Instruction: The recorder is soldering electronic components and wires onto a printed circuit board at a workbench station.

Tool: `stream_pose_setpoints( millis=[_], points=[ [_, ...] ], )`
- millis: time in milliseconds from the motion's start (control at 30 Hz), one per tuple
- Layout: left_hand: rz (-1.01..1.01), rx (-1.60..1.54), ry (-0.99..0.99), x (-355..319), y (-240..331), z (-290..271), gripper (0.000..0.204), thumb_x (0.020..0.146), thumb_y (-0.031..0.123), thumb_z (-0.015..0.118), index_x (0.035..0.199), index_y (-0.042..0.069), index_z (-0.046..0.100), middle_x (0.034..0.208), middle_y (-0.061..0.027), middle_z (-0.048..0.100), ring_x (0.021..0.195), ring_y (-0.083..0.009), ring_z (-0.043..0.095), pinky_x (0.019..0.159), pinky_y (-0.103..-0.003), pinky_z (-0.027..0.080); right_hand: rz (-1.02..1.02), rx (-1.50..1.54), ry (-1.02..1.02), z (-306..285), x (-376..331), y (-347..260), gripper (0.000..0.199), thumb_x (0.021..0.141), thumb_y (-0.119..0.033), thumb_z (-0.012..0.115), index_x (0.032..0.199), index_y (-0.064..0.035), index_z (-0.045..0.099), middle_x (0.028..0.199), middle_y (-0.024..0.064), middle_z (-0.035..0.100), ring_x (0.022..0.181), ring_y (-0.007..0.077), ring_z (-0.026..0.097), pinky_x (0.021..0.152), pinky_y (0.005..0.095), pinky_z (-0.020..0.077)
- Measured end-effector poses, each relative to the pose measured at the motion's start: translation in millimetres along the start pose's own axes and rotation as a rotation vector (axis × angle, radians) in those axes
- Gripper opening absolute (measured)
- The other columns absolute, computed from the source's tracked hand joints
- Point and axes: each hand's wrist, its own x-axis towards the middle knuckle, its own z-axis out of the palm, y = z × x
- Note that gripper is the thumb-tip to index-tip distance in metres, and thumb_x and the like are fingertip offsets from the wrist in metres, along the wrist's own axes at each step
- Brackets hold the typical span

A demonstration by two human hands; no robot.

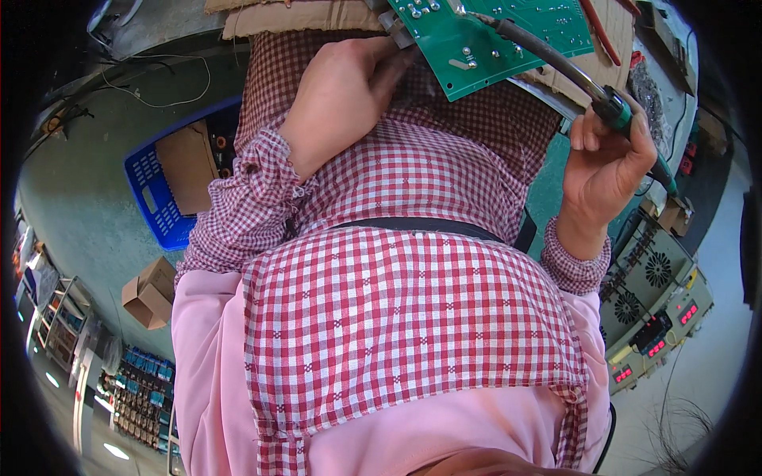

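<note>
Head view, only one angle. Left hand (341, 95) closed on the lower left edge of a green circuit board (492, 40), thumb and fingers pinching at the corner, where a small grey metal part sits. Board is flat, rigid and glossy green, solder side up with shiny silver joints; it is tilted, near corner pointing down toward the lap, sitting far centre at the top of the picture.

Right hand (607, 163) wrapped in a fist around a soldering iron (611, 103): green grip, black collar, and a dark shaft running up-left over the board. Tip end looks to be on or just above the board; cannot tell if it touches. A dark cable leaves the handle toward the right.

Both sleeves and the apron (397, 309) are red-and-white checked woven cloth, elastic gathered at the cuffs; pink smooth fabric beneath it, near. A black strap crosses the apron mid-body.

Brown corrugated cardboard sheet (317, 16) lies under the board, far.

Left: blue plastic lattice crate (155, 198) with a brown cardboard piece inside, on a grey-green concrete floor. Small cardboard box (147, 293) nearer, left.

Right: grey metal boxes (655, 293) with round fan grilles and red lit displays.
</note>
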Motion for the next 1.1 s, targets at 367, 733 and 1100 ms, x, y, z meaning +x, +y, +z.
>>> stream_pose_setpoints(
  millis=[367,733,1100],
  points=[
    [-0.293,-0.614,-0.082,-2.9,-16.9,23.1,0.029,0.094,0.023,0.053,0.091,-0.004,0.062,0.064,-0.0055,0.059,0.058,-0.0102,0.052,0.054,-0.026,0.041,0.016,0.032,0.050,-20.8,-18.7,-1.8,0.035,0.090,-0.031,0.045,0.100,0.0003,0.056,0.068,0.0061,0.053,0.055,0.0128,0.045,0.050,0.0279,0.0395],
    [-0.214,-0.339,-0.147,1.9,-15.5,15.1,0.023,0.091,0.017,0.054,0.096,-0.004,0.062,0.062,-0.0127,0.057,0.052,-0.0179,0.053,0.052,-0.031,0.042,0.038,0.011,0.073,-19.6,-21.5,2.0,0.036,0.091,-0.030,0.046,0.102,0.0021,0.057,0.067,0.0043,0.050,0.055,0.0106,0.040,0.051,0.0263,0.0351],
    [-0.022,-0.058,-0.104,6.2,-8.2,7.2,0.020,0.084,0.015,0.056,0.094,0.000,0.065,0.074,-0.0238,0.060,0.067,-0.0392,0.059,0.062,-0.042,0.047,0.047,0.007,0.070,-23.0,-20.7,1.5,0.032,0.090,-0.029,0.045,0.098,0.0002,0.056,0.066,0.0062,0.053,0.054,0.0129,0.044,0.051,0.0284,0.0396]
  ],
)
